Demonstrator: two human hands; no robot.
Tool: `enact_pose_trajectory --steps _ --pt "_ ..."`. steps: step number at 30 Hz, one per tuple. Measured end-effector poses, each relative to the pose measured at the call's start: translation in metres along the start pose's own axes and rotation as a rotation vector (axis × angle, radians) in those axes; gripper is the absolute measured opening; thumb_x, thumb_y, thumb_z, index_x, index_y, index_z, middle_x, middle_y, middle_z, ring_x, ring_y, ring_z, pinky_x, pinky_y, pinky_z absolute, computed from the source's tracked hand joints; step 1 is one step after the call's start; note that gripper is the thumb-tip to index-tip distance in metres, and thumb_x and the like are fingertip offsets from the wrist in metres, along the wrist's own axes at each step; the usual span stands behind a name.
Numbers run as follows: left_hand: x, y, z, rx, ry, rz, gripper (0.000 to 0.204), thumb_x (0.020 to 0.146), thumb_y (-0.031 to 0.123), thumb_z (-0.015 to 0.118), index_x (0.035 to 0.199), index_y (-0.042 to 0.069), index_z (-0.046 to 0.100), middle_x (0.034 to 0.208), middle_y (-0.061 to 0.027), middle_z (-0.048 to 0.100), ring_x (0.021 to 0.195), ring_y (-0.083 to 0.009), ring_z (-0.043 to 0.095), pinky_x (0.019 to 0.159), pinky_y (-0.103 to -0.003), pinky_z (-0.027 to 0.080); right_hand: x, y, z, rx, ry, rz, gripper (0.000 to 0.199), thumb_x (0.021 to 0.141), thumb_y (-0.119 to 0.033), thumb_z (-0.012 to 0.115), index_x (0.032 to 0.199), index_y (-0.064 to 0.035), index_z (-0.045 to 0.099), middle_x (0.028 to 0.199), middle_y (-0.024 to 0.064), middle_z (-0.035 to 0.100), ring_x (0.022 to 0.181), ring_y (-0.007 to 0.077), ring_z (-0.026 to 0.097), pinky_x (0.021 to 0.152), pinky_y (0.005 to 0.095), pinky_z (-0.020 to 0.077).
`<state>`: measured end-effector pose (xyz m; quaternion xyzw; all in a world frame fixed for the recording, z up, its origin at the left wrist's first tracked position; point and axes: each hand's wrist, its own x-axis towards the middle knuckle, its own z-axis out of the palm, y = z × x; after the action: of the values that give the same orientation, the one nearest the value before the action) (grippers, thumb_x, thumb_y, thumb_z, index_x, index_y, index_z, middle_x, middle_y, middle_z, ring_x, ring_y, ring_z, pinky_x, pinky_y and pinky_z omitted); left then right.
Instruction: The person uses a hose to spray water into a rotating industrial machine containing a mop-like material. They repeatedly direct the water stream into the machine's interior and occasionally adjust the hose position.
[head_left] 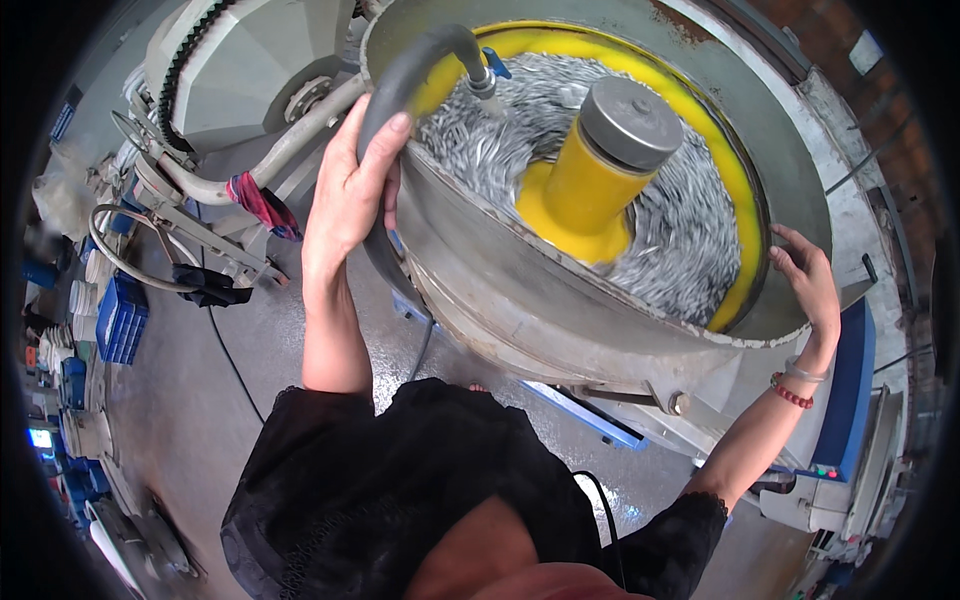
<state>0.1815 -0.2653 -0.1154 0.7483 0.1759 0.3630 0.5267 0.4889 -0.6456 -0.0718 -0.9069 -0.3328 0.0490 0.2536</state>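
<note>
A large round metal finishing bowl (pixel 560 318) with a yellow lining is in front of me. Many small grey metallic pieces (pixel 690 235) inside look streaked by motion. A yellow centre post (pixel 590 190) with a grey cap rises among them. At the bowl's left rim, my left hand (pixel 355 175) is closed round a thick dark hose (pixel 425 62). The hose arches over the rim to a metal nozzle with a blue valve lever (pixel 496 63), above the pieces. My right hand (pixel 808 278) reaches over the right rim, fingers apart and bent near the inner wall, apparently holding nothing.
A pale faceted barrel machine (pixel 250 75) stands at the far left, beside a bent pipe with red cloth (pixel 262 205) tied on. A blue crate (pixel 122 318) sits on the left. A blue control box (pixel 845 400) is at the right. A cable (pixel 230 355) crosses the floor.
</note>
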Motion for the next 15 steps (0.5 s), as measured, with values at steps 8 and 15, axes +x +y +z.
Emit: enact_pose_trajectory --steps 8,15 --pt "-0.0006 -0.0041 0.0005 0.013 0.06 -0.014 0.039 0.098 0.039 0.051 0.109 0.002 0.055 0.052 0.0008 0.042 0.039 -0.0078 0.041 0.038 -0.024 0.034 0.0019 0.0013 0.0019 -0.023 -0.011 0.003 0.037 0.092 -0.019 0.064 0.124 -0.0004 0.06 0.081 0.0065 0.064 0.077 0.011 0.057 0.074 0.0275 0.0461" --pt "-0.002 -0.0019 0.002 0.009 0.061 -0.017 0.04 0.098 0.038 0.052 0.111 0.001 0.055 0.053 0.0014 0.042 0.039 -0.0075 0.041 0.038 -0.024 0.034 -0.0004 -0.0028 0.0005 0.006 -0.04 0.01 0.038 0.092 -0.018 0.064 0.126 -0.0001 0.059 0.085 0.006 0.065 0.081 0.0113 0.059 0.079 0.0288 0.0474"
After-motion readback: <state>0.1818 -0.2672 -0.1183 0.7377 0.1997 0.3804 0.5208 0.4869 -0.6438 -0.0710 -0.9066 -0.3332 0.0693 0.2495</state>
